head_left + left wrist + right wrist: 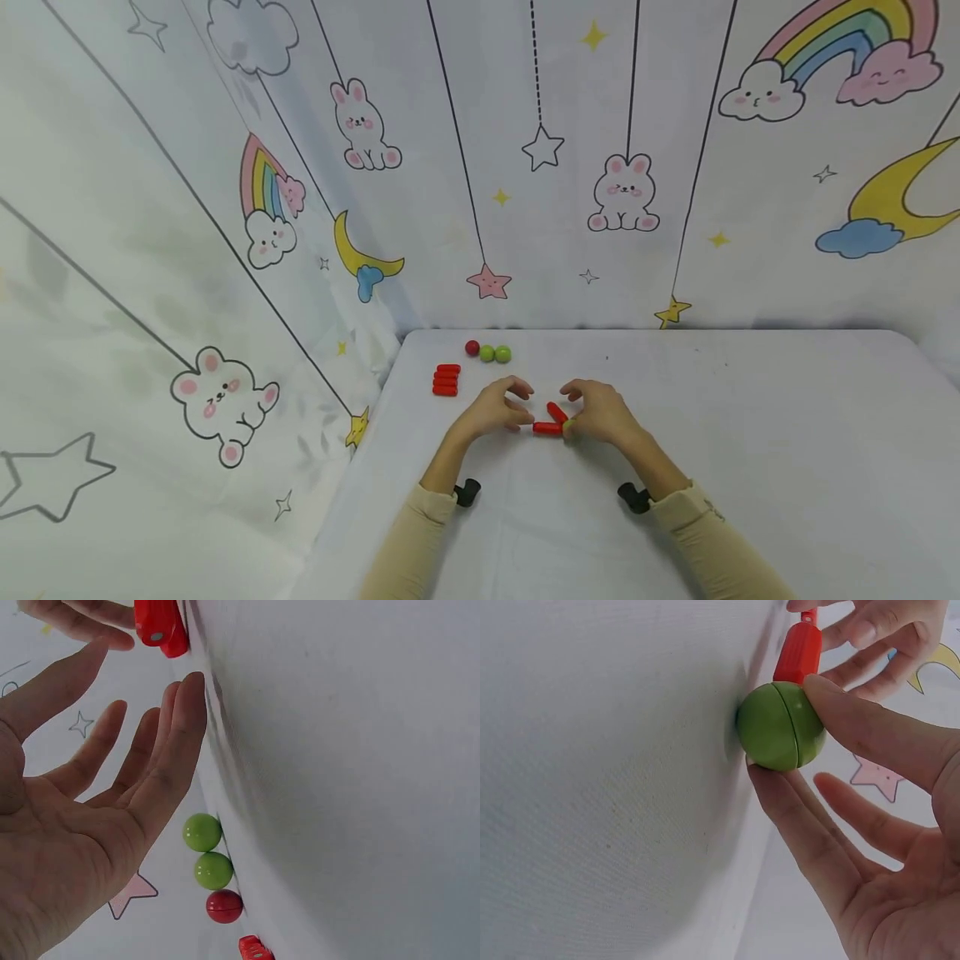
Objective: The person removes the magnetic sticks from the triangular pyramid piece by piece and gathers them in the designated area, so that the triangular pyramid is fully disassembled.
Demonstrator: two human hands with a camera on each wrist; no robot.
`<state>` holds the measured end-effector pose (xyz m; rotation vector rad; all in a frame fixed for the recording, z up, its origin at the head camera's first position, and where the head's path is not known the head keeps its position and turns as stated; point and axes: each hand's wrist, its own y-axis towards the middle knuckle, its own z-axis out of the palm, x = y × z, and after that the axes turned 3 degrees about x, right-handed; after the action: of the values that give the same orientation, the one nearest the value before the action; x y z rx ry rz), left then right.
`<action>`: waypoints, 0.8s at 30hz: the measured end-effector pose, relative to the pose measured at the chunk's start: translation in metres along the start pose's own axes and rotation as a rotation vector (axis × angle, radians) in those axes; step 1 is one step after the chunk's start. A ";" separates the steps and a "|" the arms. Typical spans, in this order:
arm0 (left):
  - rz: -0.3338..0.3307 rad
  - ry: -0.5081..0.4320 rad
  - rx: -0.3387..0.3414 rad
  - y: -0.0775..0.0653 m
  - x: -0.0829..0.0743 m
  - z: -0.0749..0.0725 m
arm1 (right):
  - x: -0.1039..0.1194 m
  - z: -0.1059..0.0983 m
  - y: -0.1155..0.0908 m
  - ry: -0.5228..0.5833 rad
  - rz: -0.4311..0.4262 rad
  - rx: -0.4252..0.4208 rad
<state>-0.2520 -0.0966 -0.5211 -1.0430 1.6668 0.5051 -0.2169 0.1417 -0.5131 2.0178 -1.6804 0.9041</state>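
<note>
My right hand [600, 412] pinches a green ball [780, 727] with a seam round it between thumb and fingertips, low at the white cloth. Against the ball in the head view lie the ends of two red sticks: one stick [547, 428] points left, the other [557, 412] slants up and left. My left hand [491, 408] holds nothing; its fingers are loosely bent, with fingertips close to the left end of the first stick. In the left wrist view that palm [82, 847] is bare and the red sticks [159, 626] show beyond the fingers.
At the back left of the white-covered table [787, 450] sit a red ball [472, 347] and two green balls [503, 354] in a row. Several red sticks [446, 381] lie side by side in front of them. A patterned curtain [555, 250] hangs behind and at the left.
</note>
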 end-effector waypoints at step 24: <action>-0.001 0.088 -0.075 -0.004 0.001 0.018 | -0.005 0.007 0.001 0.126 0.022 -0.062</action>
<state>-0.2392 -0.0860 -0.5279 -1.1350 1.7357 0.5311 -0.2166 0.1408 -0.5212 1.8647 -1.6446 0.9539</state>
